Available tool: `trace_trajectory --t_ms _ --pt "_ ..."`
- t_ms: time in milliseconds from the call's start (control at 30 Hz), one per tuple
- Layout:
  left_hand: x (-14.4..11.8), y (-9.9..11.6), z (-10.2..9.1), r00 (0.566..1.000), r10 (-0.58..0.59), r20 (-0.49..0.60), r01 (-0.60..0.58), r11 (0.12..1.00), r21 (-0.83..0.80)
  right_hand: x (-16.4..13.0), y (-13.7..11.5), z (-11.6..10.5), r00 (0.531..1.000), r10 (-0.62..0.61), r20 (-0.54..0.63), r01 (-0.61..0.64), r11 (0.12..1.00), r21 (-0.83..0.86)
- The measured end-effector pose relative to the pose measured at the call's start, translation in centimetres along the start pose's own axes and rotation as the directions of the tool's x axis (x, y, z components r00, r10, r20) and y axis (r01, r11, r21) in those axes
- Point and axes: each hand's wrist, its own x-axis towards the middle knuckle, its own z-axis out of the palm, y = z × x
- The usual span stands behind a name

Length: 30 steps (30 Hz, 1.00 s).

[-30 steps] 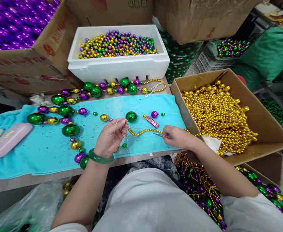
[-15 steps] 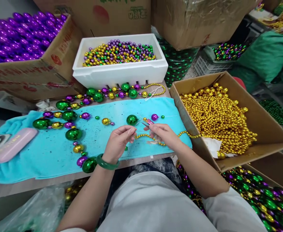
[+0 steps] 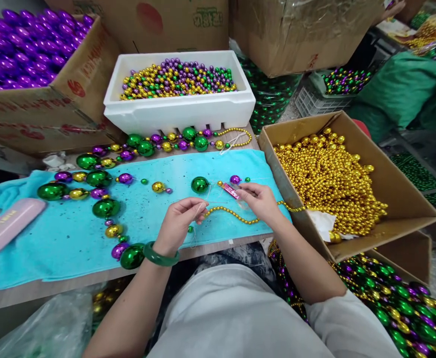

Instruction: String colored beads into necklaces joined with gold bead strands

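Observation:
My left hand point(image 3: 182, 219), with a green bangle point(image 3: 161, 256) on its wrist, pinches a thin pale string point(image 3: 198, 213) between thumb and fingertips. The gold bead chain point(image 3: 232, 216) runs from beside these fingertips across the blue towel, under my right hand point(image 3: 258, 201), to the carton. My right hand's fingers are curled together, and what lies inside them is hard to make out. At its fingertips is a small pink patterned strip point(image 3: 230, 190). Just beyond are a large green ball point(image 3: 200, 184), a purple ball point(image 3: 234, 179) and a small green bead point(image 3: 247, 179).
A strand of large green, purple and gold balls point(image 3: 106, 208) lies on the towel point(image 3: 72, 233) at left, near a pink case point(image 3: 12, 226). Behind stands a white foam box point(image 3: 180, 117) of beads. A carton point(image 3: 400, 221) of gold beads is at right, a carton point(image 3: 79, 89) of purple balls at left.
Metal blades seen at my right fingertips earlier no longer show. The right fingers have curled, and more of the pink strip is visible. My left hand keeps its pinch; the view has shifted slightly.

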Motion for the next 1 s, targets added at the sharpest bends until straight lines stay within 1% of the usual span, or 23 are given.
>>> trace_trajectory --t_ms 33,67,100,133,167,233,267,367,400,500,567,600,633,700,733,767,800,833,867,900,933,967,1000 --pt "-0.1 -0.1 -0.2 1.0 -0.002 -0.007 0.002 1.0 0.002 0.2 0.6 -0.6 1.0 -0.03 0.002 0.029 0.976 -0.216" --pt "-0.1 -0.2 -0.4 1.0 -0.007 -0.016 0.007 1.0 0.0 0.3 1.1 -1.0 0.998 -0.048 0.029 0.056 0.908 -0.416" --pt "-0.2 -0.2 -0.6 1.0 -0.014 -0.026 0.014 1.0 -0.004 0.4 1.6 -1.4 0.996 -0.053 0.075 0.086 0.818 -0.569" --pt "-0.3 -0.3 -0.8 0.999 -0.022 -0.034 0.021 1.0 -0.009 0.5 1.9 -1.6 0.99 -0.048 0.134 0.125 0.733 -0.668" --pt "-0.3 -0.3 -1.0 0.999 -0.028 -0.042 0.027 1.0 -0.015 0.6 2.2 -1.7 0.981 -0.043 0.191 0.17 0.673 -0.72" --pt "-0.4 -0.4 -1.3 0.998 -0.04 -0.052 0.039 0.999 -0.026 0.9 2.3 -1.4 0.961 -0.06 0.27 0.248 0.622 -0.742" --pt "-0.4 -0.4 -1.3 0.997 -0.044 -0.056 0.042 0.999 -0.032 1.1 2.3 -1.1 0.955 -0.087 0.282 0.274 0.614 -0.74" --pt "-0.5 -0.4 -1.4 0.997 -0.043 -0.059 0.041 0.998 -0.044 1.7 2.2 0.0 0.943 -0.2 0.265 0.332 0.596 -0.731" --pt "-0.5 -0.4 -1.4 0.998 -0.041 -0.055 0.038 0.998 -0.044 2.0 2.3 0.4 0.932 -0.235 0.277 0.363 0.591 -0.72" --pt "-0.6 -0.5 -1.4 0.999 -0.037 -0.039 0.036 0.998 -0.042 2.9 2.9 1.8 0.874 -0.308 0.375 0.485 0.593 -0.643" --pt "-0.6 -0.5 -1.4 0.998 -0.04 -0.042 0.038 0.998 -0.043 3.4 3.3 2.4 0.853 -0.341 0.395 0.517 0.652 -0.554" --pt "-0.6 -0.5 -1.4 0.998 -0.041 -0.047 0.039 0.998 -0.044 3.5 3.4 2.5 0.861 -0.355 0.364 0.501 0.711 -0.493" --pt "-0.6 -0.4 -1.5 0.998 -0.042 -0.054 0.04 0.998 -0.045 3.5 3.3 2.3 0.881 -0.358 0.311 0.464 0.784 -0.412" --pt "-0.5 -0.3 -1.6 0.996 -0.046 -0.07 0.042 0.998 -0.052 2.9 2.6 1.0 0.931 -0.309 0.193 0.346 0.916 -0.203" --pt "-0.5 -0.3 -1.7 0.996 -0.049 -0.079 0.045 0.997 -0.06 2.2 2.1 -0.2 0.952 -0.26 0.161 0.277 0.956 -0.1" --pt "-0.4 -0.3 -1.8 0.995 -0.054 -0.089 0.047 0.996 -0.074 1.4 1.5 -1.8 0.964 -0.204 0.173 0.21 0.977 -0.021" --pt "-0.3 -0.3 -1.8 0.994 -0.06 -0.097 0.051 0.994 -0.094 0.3 1.0 -3.6 0.969 -0.155 0.194 0.154 0.988 0.021" --pt "-0.1 -0.3 -1.9 0.992 -0.066 -0.104 0.053 0.992 -0.118 -0.9 0.5 -5.6 0.955 -0.105 0.278 0.108 0.994 0.006" --pt "0.0 -0.3 -2.0 0.991 -0.072 -0.109 0.056 0.988 -0.145 -2.1 0.2 -7.6 0.924 -0.055 0.378 0.08 0.995 -0.051" --pt "0.2 -0.4 -2.0 0.991 -0.078 -0.109 0.058 0.984 -0.169 -3.4 0.1 -9.5 0.874 -0.004 0.487 0.078 0.988 -0.132" --pt "0.3 -0.5 -2.0 0.991 -0.081 -0.104 0.06 0.98 -0.188 -4.4 0.0 -11.1 0.831 0.053 0.554 0.087 0.971 -0.223" --pt "0.4 -0.5 -1.9 0.992 -0.081 -0.098 0.06 0.978 -0.201 -5.3 0.1 -12.4 0.828 0.095 0.552 0.093 0.949 -0.303" --pt "0.5 -0.6 -1.8 0.993 -0.077 -0.09 0.058 0.977 -0.207 -5.9 0.2 -13.1 0.841 0.119 0.527 0.094 0.928 -0.36"
